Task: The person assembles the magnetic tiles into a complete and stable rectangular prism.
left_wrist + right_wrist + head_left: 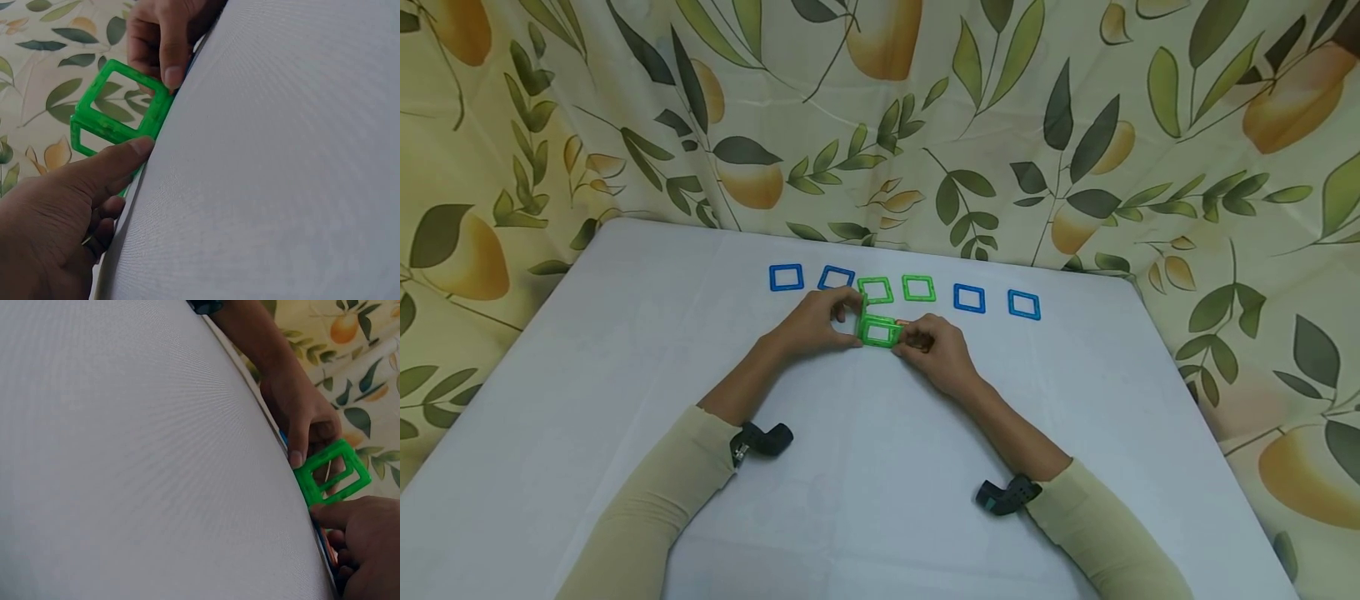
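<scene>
Two or more green square magnetic tiles [880, 342] stand joined at an angle near the middle of the table, their frames upright. My left hand [816, 325] holds the left side, its thumb low at the near corner and its fingers behind. From the right, my right hand [942, 354] pinches the near tile at its lower right corner. In the left wrist view the green tiles [150, 119] meet along an edge beside the left thumb. The right wrist view shows the green frame [342, 447] between both thumbs. A bit of orange [902, 322] peeks out by the right fingers, mostly hidden.
Behind the hands lies a row of flat square tiles: a blue tile [786, 289] and another blue tile [837, 268] at left, a green tile [891, 292] and a green tile [919, 299] mid-row, then two blue ones [969, 311] at right. A patterned curtain [880, 167] hangs behind the white table [850, 500].
</scene>
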`<state>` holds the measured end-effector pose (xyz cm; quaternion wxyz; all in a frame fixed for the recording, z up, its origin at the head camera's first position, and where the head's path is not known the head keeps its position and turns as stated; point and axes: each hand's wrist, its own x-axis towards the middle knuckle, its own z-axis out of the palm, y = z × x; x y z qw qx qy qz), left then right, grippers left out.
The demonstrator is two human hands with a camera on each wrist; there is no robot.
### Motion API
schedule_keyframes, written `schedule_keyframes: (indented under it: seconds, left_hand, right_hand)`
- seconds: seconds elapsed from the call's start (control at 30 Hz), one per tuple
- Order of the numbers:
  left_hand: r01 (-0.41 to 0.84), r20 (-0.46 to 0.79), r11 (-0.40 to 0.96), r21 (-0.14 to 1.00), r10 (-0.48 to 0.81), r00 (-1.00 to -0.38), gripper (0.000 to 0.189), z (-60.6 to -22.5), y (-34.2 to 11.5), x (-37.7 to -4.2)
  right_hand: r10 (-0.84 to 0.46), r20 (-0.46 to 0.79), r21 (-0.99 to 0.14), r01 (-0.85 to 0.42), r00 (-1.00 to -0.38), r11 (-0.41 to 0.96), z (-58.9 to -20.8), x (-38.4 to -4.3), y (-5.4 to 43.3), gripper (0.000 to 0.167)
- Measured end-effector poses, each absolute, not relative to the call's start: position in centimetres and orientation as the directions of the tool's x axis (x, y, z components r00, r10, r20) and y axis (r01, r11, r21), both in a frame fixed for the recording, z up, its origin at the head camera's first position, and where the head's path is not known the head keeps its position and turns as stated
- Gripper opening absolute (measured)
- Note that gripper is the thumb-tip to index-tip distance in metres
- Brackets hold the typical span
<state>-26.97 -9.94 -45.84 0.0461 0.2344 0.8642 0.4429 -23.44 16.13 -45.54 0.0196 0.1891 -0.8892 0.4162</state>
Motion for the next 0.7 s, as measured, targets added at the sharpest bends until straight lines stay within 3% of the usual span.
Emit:
schedule_keyframes:
  seconds: [0.3,0.7]
  left_hand:
    - [0.375,0.136,0.493,0.785,0.453,-0.881,0.063,-46.07,-9.94,-27.18]
    - [0.364,0.124,0.496,0.788,0.451,-0.884,0.063,-46.08,-9.92,-27.25]
  right_hand:
    - [-0.316,0.148,-0.753,-0.314,-0.937,0.578,-44.9,-23.23,16.08,0.021]
    - [-0.317,0.172,-0.742,-0.334,-0.933,0.582,-45.17,-23.28,16.02,0.011]
